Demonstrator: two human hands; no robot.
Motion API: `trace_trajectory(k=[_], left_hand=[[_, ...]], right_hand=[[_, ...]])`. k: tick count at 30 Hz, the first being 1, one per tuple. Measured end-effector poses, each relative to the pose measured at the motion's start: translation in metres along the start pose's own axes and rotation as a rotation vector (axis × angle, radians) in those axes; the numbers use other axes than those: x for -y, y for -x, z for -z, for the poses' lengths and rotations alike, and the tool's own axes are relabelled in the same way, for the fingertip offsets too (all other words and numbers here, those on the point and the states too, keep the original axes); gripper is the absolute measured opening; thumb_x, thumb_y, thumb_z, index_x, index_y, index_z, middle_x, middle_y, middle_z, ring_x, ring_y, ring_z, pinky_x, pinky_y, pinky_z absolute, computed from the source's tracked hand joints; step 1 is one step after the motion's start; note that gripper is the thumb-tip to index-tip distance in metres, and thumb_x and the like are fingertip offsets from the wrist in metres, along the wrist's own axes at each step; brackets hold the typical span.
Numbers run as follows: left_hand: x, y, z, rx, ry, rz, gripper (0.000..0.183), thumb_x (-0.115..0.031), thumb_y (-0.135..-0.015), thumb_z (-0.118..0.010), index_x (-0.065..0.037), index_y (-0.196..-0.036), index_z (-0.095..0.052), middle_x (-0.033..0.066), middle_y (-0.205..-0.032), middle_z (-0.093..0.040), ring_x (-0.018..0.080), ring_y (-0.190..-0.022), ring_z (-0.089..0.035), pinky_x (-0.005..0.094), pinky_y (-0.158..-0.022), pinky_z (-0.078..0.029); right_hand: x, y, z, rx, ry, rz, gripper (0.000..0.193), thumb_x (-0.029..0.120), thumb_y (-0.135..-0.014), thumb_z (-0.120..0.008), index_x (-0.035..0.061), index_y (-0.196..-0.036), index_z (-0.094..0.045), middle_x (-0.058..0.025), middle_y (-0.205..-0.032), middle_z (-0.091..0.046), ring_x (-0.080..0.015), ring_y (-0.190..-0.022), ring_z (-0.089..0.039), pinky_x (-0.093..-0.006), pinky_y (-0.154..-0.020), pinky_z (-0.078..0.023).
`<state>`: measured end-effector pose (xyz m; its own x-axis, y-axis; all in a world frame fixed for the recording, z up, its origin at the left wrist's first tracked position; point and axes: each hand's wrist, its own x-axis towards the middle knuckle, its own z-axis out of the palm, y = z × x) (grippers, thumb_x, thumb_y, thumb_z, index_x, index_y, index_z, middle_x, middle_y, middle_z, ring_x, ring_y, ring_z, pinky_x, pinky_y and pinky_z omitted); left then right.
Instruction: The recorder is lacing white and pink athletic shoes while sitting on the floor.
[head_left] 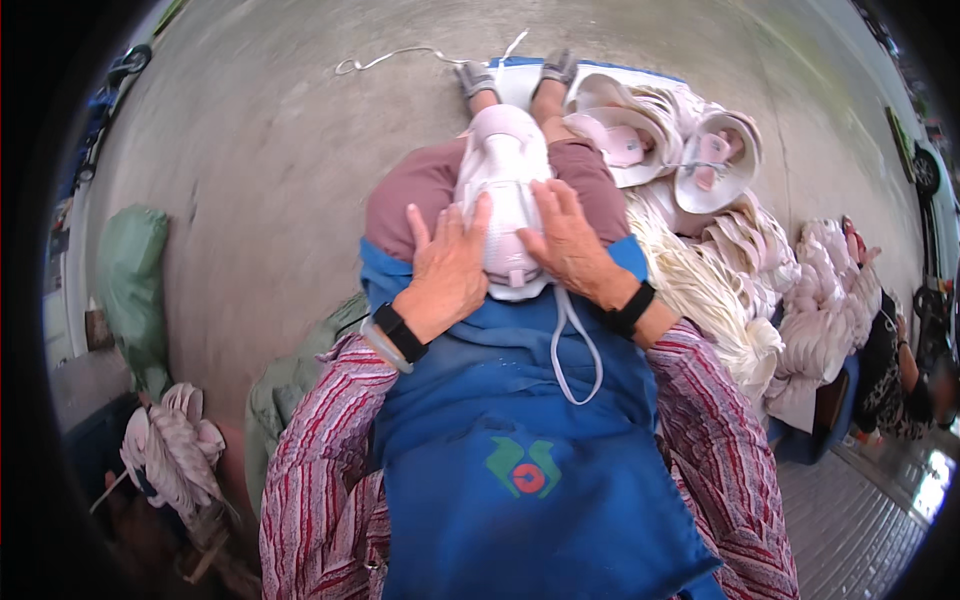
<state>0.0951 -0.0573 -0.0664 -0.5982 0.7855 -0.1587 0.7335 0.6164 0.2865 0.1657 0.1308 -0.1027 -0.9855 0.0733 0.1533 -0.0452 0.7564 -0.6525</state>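
- Looks like a pretty basic shoe workshop: there's a pale pink fabric shoe part (503, 150) on someone's lap and a heap of similar pink-and-white shoe parts (710, 160) alongside.
- Bulk stuff too: thick bundle of cream strands (700, 300), bulging green plastic sack (135, 280).
- Worker's in a blue cloth apron (520, 400).
- Kinda garage-like, with bare grey concrete floor (290, 140).

The left grip (450, 275) and right grip (580, 250) touch a pale pink shoe upper (505, 165) on the lap (412, 205).
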Motion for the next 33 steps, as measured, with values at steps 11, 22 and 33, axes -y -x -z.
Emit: trace_trajectory(k=[11,22,33], left_hand=[[0.189,0.135,0.013,-0.665,1.124,0.801,0.025,-0.020,-0.090,-0.058,-0.001,-0.107,-0.059,0.0075,-0.096,-0.066,0.0154,-0.092,-0.061,0.0274,-0.082,-0.048],[0.181,0.220,-0.209,-0.325,0.944,1.092,0.021,-0.012,-0.083,-0.062,-0.001,-0.100,-0.064,0.0095,-0.084,-0.068,0.0220,-0.079,-0.065,0.0338,-0.076,-0.050],[0.206,0.230,-0.274,0.238,0.793,1.391,0.072,-0.023,-0.068,-0.067,0.018,-0.119,-0.037,0.0314,-0.110,-0.058,0.0371,-0.093,-0.063,0.0372,-0.083,-0.050]], right_hand=[[0.021,0.005,0.040,-0.012,0.054,-0.114,0.054,0.020,-0.081,-0.064,-0.0011,-0.128,-0.045,-0.0228,-0.125,-0.045,-0.0367,-0.116,-0.045,-0.0395,-0.099,-0.037],[0.036,-0.011,0.031,0.108,0.155,-0.158,0.062,0.026,-0.079,-0.067,0.0011,-0.130,-0.043,-0.0203,-0.124,-0.046,-0.0354,-0.116,-0.045,-0.0410,-0.099,-0.037],[0.034,-0.012,0.035,0.105,0.154,-0.105,0.061,0.026,-0.079,-0.066,-0.0047,-0.127,-0.044,-0.0230,-0.121,-0.046,-0.0358,-0.113,-0.046,-0.0396,-0.098,-0.037]])
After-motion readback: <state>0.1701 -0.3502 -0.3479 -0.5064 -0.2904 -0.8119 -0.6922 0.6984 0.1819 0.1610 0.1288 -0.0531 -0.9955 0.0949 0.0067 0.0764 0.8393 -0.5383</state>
